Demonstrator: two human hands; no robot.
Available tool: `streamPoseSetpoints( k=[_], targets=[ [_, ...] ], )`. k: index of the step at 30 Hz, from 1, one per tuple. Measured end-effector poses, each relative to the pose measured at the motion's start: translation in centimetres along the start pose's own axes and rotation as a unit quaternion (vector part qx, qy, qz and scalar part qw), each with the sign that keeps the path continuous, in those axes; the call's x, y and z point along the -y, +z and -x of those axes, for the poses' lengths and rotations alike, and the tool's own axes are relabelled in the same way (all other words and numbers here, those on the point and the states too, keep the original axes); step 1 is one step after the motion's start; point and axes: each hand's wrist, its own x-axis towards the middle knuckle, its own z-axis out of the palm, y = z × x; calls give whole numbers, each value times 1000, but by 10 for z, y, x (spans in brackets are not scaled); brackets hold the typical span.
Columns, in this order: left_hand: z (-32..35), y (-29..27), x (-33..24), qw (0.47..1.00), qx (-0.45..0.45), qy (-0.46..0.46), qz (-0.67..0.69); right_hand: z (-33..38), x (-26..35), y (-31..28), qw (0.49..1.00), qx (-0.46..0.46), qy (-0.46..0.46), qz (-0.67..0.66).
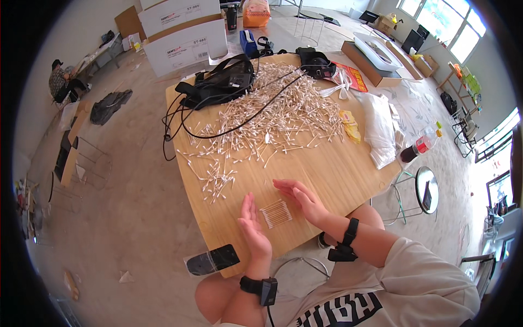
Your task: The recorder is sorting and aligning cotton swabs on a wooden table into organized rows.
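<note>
Several cotton swabs lie side by side in a neat row (276,214) on the wooden table near its front edge. To the left of the row, my left hand (254,228) stands on edge with fingers stretched out, holding nothing. My right hand (303,199) is on the other side, fingers extended and slightly bent around the row's far right corner, also with nothing in it. Both palms face the row; whether they touch the swabs is hard to tell. Beyond my hands spreads a large loose heap of cotton swabs (283,109), with a smaller scatter (219,182) at its near left.
A phone (212,260) sticks out over the table's (327,174) near left corner. Black straps with cables (218,87) cover the heap's back left. Yellow packets (350,126), a clear plastic bag (379,131) and a cola bottle (420,146) lie at the right. A stool (426,189) stands beyond.
</note>
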Motion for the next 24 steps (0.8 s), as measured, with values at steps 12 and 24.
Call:
streamPoseSetpoints(
  k=[12, 24],
  targets=[
    [-6, 1, 2, 999, 23, -22, 23, 6, 1, 3, 998, 15, -22, 52],
    [-6, 2, -1, 999, 34, -23, 18, 19, -2, 3, 998, 15, -17, 51]
  ],
)
